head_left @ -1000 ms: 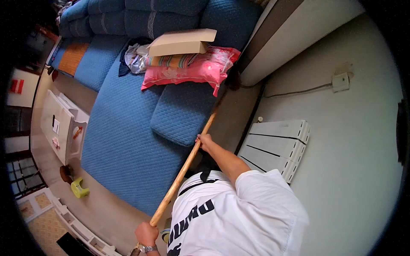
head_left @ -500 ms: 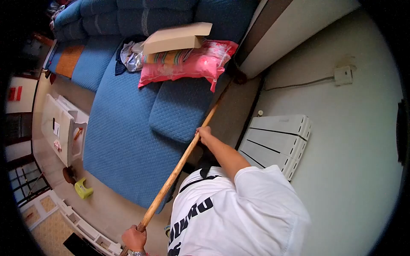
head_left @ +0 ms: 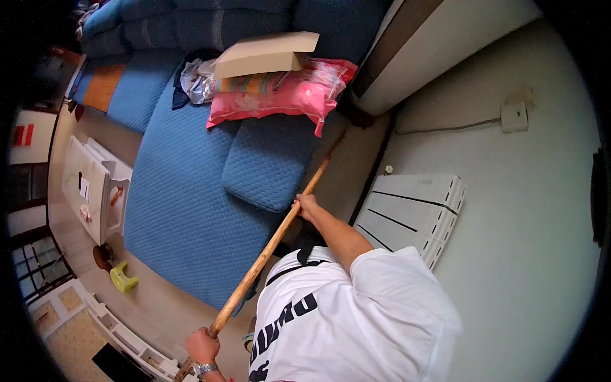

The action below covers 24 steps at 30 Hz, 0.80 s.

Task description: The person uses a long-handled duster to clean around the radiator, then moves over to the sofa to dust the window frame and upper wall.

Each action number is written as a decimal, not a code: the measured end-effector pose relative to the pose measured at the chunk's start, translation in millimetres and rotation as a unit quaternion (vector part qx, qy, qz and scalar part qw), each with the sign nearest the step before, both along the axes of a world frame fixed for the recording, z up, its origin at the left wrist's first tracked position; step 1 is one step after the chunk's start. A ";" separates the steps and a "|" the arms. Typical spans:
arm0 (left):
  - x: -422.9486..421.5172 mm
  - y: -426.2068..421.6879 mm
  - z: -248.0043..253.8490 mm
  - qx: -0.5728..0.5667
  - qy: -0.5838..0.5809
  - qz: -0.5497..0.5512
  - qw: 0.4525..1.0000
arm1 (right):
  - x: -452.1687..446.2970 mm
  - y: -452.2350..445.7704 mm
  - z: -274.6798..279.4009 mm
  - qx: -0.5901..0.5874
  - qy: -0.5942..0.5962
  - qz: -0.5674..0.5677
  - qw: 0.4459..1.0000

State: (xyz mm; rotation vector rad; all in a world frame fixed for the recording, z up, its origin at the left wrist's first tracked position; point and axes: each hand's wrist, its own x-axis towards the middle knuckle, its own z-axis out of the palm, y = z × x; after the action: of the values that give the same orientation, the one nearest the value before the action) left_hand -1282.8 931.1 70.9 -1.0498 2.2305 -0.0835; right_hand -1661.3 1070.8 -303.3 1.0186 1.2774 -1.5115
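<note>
A long wooden pole point(head_left: 264, 254) runs slantwise across the view, from the lower left up toward the floor gap beside the sofa. My left hand point(head_left: 202, 346), with a metal watch on its wrist, is closed around the pole near its lower end. Higher up, my right hand point(head_left: 306, 207) grips the same pole, close to the corner of a blue sofa cushion point(head_left: 270, 162). The pole's far end looks dark and thin over the floor; what it touches there cannot be made out.
A blue sofa point(head_left: 191, 191) holds a pink pillow point(head_left: 280, 102), an open cardboard box point(head_left: 261, 57) and crumpled clothing point(head_left: 197, 81). At the left are a low table point(head_left: 86, 191) and a green stool point(head_left: 123, 277). A white radiator point(head_left: 410, 210) is by the right wall.
My left hand has shifted leftward overall, with a slight return up and right lately. The pole's lower part swung with it, while my right hand stayed nearly in place.
</note>
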 end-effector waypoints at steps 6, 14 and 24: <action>20.0 1.4 -21.4 0.028 0.010 0.017 0.999 | 25.7 23.9 -24.6 0.064 0.013 0.071 0.995; 53.4 17.5 -76.5 -0.005 0.054 0.004 0.999 | 28.8 46.2 -29.6 0.184 0.061 0.062 0.979; 162.0 -35.7 -75.4 -0.062 0.041 -0.005 0.997 | 91.1 23.6 84.8 0.002 -0.012 0.015 1.000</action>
State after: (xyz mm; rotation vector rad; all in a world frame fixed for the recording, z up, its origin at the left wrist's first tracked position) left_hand -1120.8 895.4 -4.5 -1.1253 2.3296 -0.1890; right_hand -1570.2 1094.4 -218.5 1.0123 1.2731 -1.4698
